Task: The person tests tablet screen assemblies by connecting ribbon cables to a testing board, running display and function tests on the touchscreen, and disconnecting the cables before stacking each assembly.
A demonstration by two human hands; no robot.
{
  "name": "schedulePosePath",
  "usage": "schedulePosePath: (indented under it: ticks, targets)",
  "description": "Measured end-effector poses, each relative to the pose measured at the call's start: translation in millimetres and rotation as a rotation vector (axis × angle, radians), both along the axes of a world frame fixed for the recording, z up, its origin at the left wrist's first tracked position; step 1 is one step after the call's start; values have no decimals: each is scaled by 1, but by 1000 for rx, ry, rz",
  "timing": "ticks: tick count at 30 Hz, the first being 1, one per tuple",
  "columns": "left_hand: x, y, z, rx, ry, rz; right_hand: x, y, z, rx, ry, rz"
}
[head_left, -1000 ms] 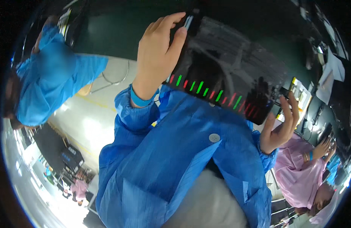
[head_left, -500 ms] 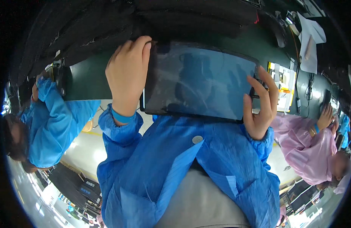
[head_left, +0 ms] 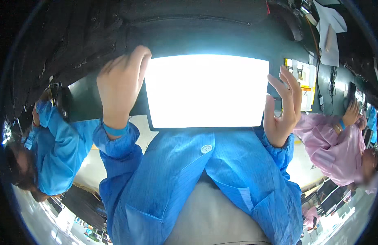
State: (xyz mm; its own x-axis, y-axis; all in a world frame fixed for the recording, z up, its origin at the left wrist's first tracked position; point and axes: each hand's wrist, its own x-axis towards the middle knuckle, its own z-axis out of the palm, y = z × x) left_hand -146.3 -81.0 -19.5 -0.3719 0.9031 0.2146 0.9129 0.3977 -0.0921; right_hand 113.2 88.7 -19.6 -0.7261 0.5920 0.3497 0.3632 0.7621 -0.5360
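A wide tablet [head_left: 207,92] with a thin dark frame lies in front of my chest, its screen glowing plain white. At its upper left corner, my left hand [head_left: 119,85] has its fingers curled and closed on the edge; the fingertips are partly hidden. Beside the right edge is my right hand [head_left: 283,108], its fingers and thumb spread apart. The thumb and a fingertip are at the tablet's edge, and whether they press on it I cannot tell.
A dark green table [head_left: 205,38] with black material along its far side lies beyond the tablet. To the right are a yellow-edged sheet [head_left: 305,87], white paper [head_left: 331,30] and black cables [head_left: 332,83]. One person in blue [head_left: 60,151] sits left, another in pink [head_left: 326,147] right.
The tablet's screen has gone from dark to bright white. My left hand has shifted left and a little down with the tablet's left side. The right hand's fingers have drawn back to the tablet's edge.
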Motion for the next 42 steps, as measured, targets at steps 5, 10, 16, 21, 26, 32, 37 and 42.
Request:
schedulePosePath:
  ticks: [5, 10, 16, 21, 26, 32, 37, 42]
  targets:
    - [20, -14, 25, 314, -622, -322, -7, -6, -3, 9, -6, -98]
    - [6, -13, -2, 327, -1778, -995, 1, -9, -9, 63, -81, -157]
    - [3, -45, -18, 523, -924, -24, 31, -29, 1, -87, -11, -5]
    - [30, -44, -39, 577, -999, 324, 6, -60, -9, -134, 298, 291]
    - [50, -35, -46, 624, -1290, 271, -15, -91, -6, -716, 298, 745]
    - [58, -31, -34, 861, -1385, 429, -11, -93, -2, -958, 175, 819]
    - [59, -31, -40, 765, -1299, 443, 24, -54, 7, -374, 360, -68]
    - [58, -31, -47, 814, -1355, 385, 30, -36, -13, -248, 13, -153]
